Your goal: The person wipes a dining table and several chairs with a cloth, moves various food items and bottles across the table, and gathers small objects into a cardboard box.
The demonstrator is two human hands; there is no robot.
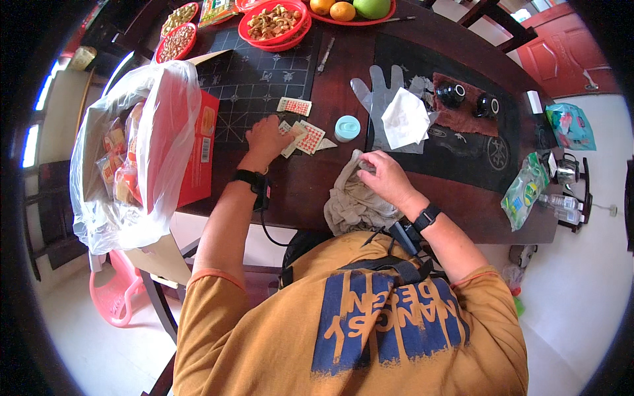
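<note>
My left hand (267, 140) rests at the small red-and-white patterned paper packets (311, 137) on the dark wooden table, its fingertips touching the nearest ones; whether it grips one I cannot tell. Another such packet (295, 106) lies just beyond. My right hand (387, 177) is on a crumpled grey cloth (354, 203) at the table's near edge, thumb and fingers at its upper corner. Between and beyond the hands stands a small container with a light blue lid (347, 128). A clear plastic glove (379, 94) lies further off, partly under a white tissue (406, 119).
At left, a red box (200, 153) stands beside an open plastic-lined carton (148, 143) of wrapped snacks. Red bowls of nuts (275, 24) and a fruit plate (359, 22) stand at the back. Two black cups (449, 94) sit on a brown cloth (465, 119); a green bag (526, 193) lies right.
</note>
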